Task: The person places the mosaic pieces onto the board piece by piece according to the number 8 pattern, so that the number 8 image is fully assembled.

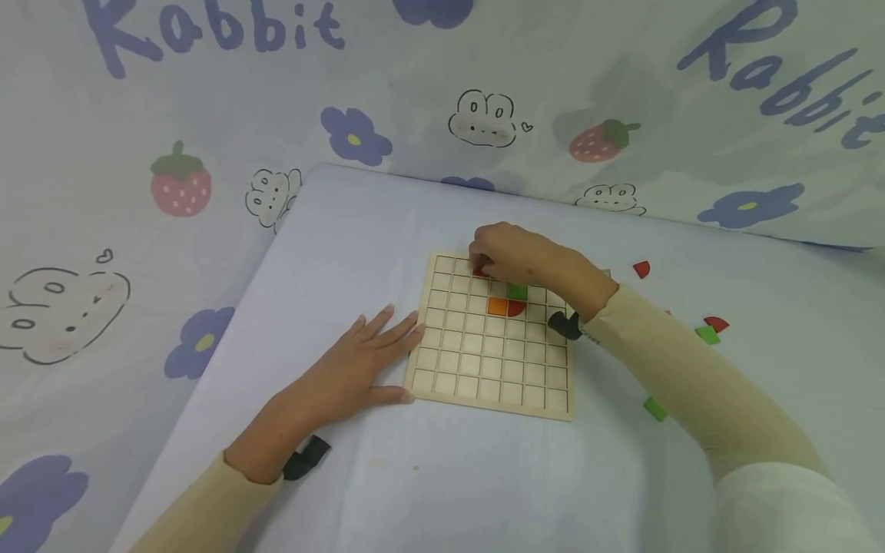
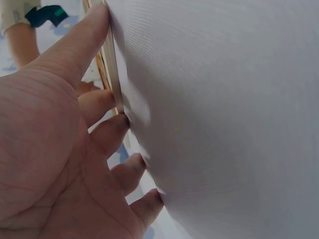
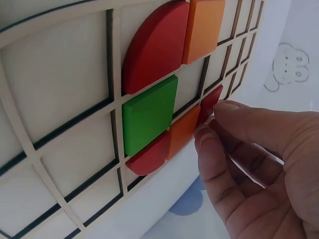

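Observation:
A wooden grid board [image 1: 480,365] lies on the white table. My left hand [image 1: 349,372] is spread flat along its left side, fingertips and thumb at the edge. Over the back row, my right hand [image 1: 518,253] pinches a small red piece [image 3: 211,103] between thumb and fingertips, low at a cell. On the board near it sit a green square [image 1: 517,292], an orange square [image 1: 497,306] and a red quarter-circle [image 1: 515,308]. The right wrist view also shows another orange piece [image 3: 184,130] and another red rounded piece [image 3: 150,154] in the row with the pinched one.
Loose pieces lie right of the board: a red quarter-circle [image 1: 642,269], a red piece [image 1: 717,324] against a green one [image 1: 707,335], and a green block [image 1: 655,408] nearer the front. Behind the table hangs a cloth [image 1: 415,77] printed with rabbits, strawberries and flowers.

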### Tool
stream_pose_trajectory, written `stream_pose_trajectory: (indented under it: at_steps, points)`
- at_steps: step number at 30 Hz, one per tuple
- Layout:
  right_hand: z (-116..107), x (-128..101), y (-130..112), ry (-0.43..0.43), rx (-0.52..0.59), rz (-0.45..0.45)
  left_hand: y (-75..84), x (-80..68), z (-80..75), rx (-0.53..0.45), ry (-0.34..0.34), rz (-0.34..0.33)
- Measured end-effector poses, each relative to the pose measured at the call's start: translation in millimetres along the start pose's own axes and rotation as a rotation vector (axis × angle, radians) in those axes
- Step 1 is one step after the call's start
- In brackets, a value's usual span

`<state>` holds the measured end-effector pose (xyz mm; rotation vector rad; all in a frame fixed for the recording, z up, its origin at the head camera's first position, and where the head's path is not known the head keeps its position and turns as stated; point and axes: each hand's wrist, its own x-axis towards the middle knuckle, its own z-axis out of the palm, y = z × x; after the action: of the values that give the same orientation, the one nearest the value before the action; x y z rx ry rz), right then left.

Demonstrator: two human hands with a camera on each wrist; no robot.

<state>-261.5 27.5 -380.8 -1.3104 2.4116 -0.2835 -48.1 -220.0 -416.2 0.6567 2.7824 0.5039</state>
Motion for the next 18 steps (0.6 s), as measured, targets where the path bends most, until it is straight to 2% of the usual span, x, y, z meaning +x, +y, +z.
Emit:
stream_pose_trajectory:
  at_steps: [12, 18]
  points:
    - [5.3, -0.4, 2.2, 0.043, -0.039, -0.016, 0.5, 1.2, -1.2, -0.006, -0.007, -0.002]
    - [5.6, -9.2, 5.8, 0.109, -0.018, -0.009, 0.4, 0.1, -1.2, 0.0, -0.008, -0.01]
